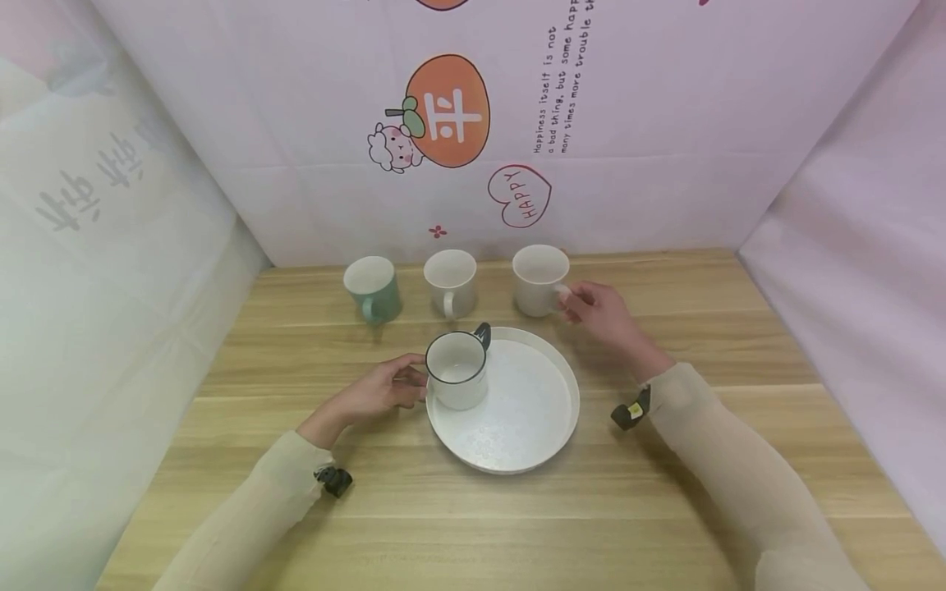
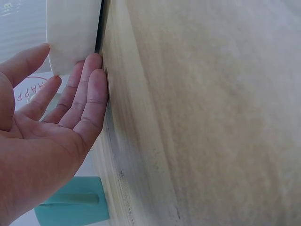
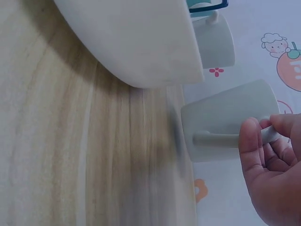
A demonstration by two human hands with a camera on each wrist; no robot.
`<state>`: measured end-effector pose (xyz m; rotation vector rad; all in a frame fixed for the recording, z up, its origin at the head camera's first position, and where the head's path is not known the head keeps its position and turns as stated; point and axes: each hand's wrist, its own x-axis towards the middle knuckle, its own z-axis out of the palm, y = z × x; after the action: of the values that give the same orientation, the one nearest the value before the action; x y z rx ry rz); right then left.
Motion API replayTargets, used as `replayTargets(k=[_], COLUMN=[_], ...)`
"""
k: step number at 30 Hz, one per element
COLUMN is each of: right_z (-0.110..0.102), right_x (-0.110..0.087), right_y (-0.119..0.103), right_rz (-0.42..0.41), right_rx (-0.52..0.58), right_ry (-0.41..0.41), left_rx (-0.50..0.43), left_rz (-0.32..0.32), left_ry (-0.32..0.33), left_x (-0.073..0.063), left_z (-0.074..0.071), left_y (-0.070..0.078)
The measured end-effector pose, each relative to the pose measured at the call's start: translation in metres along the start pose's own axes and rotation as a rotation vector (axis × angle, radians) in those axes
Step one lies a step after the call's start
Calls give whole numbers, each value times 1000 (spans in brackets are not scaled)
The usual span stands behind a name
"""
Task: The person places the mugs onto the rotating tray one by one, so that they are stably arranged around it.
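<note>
White mug (image 1: 532,297): held just behind the tray (image 1: 521,439), toward its right side.
Right grip (image 1: 597,312): thumb and fingertips clamped on the handle (image 3: 214,140), presumably because the mug is most easily pinched there.
Left grip (image 1: 388,387): digits apart at the tray's left rim, perhaps so that it can be steadied.
Black-rimmed mug (image 1: 460,392): stood inside the tray, at its left.

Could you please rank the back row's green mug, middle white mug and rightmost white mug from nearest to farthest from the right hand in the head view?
1. Rightmost white mug: at the row's right end, its handle held by the right hand.
2. Middle white mug: left of it, between the other two.
3. Green mug: at the row's left end.
</note>
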<state>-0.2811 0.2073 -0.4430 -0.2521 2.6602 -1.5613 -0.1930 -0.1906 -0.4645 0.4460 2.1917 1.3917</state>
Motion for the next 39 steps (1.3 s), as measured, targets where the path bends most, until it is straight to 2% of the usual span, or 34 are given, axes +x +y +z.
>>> replayTargets(k=[14, 24, 31, 39], right_z=[-5, -9, -11, -12], right_x=[-21, -36, -45, -56], right_y=[-16, -25, -30, -35], right_rz=[-1, -67, -93, -57], right_rx=[24, 57, 33, -19], right_ry=[-3, -23, -37, -50], left_rx=[0, 0, -4, -16], left_rz=[-8, -11, -6, -8], left_ry=[5, 7, 3, -2], left_x=[0, 0, 0, 0], left_z=[0, 0, 0, 0], left_y=[1, -1, -1, -1])
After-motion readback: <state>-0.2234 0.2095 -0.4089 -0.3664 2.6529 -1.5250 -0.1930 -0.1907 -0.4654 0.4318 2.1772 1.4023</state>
